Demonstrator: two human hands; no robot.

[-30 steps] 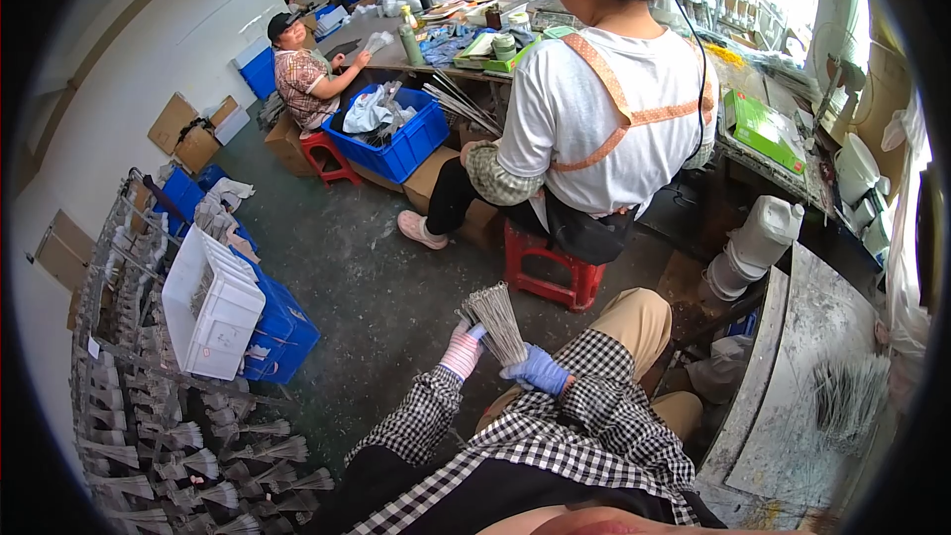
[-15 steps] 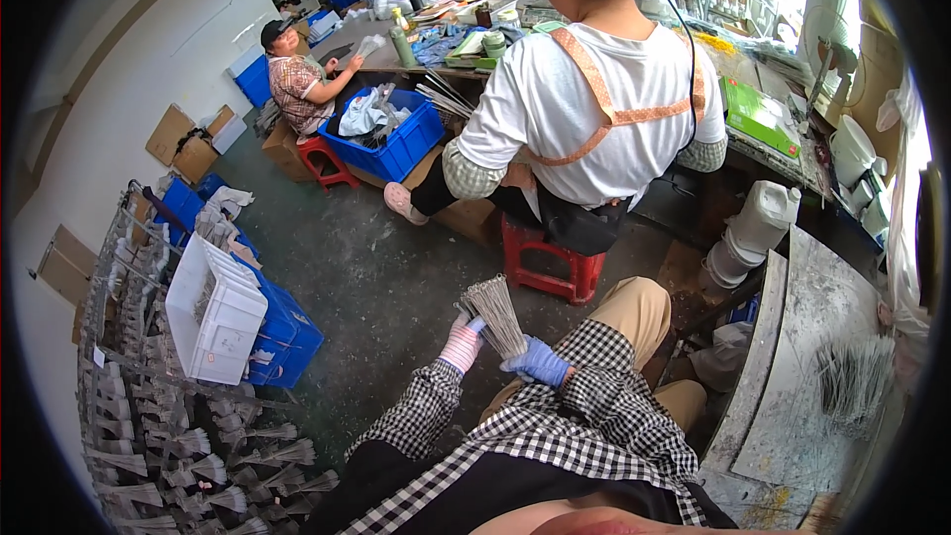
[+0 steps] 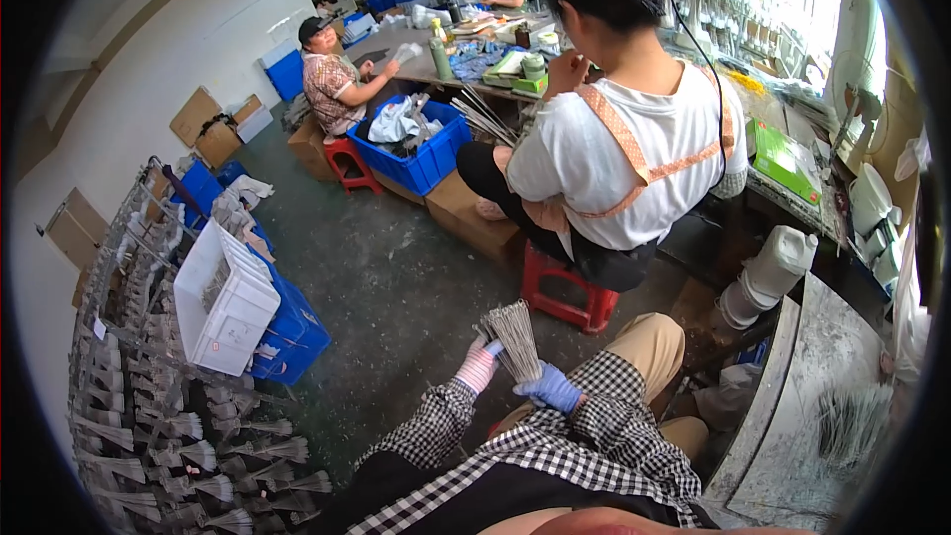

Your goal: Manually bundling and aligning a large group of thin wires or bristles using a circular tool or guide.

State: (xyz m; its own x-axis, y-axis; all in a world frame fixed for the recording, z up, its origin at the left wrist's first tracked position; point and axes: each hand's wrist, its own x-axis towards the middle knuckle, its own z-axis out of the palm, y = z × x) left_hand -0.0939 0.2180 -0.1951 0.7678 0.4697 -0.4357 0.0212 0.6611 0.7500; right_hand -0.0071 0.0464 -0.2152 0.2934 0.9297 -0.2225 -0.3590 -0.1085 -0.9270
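A fanned bundle of thin grey wire-like rods [image 3: 514, 334] is held between my two hands, just ahead of my lap. My left hand [image 3: 481, 361], in a pale pink-striped glove, closes on the bundle's left side, its fingers partly hidden behind the rods. Around the narrow lower end wraps my right hand [image 3: 552, 388], in a blue glove. The bundle's wider, loose ends point up and away from me. How the left fingertips lie is hard to make out.
Many similar bundles hang on a rack [image 3: 149, 416] at left, beside a white crate [image 3: 223, 307] on a blue bin [image 3: 292, 332]. A co-worker [image 3: 634, 159] sits ahead on a red stool [image 3: 570, 292]. A board [image 3: 802, 406] with loose wires stands at right.
The whole view has shifted, so the scene sits lower and further right. The co-worker ahead has raised a hand and drawn a foot back. Both my hands still hold the bundle.
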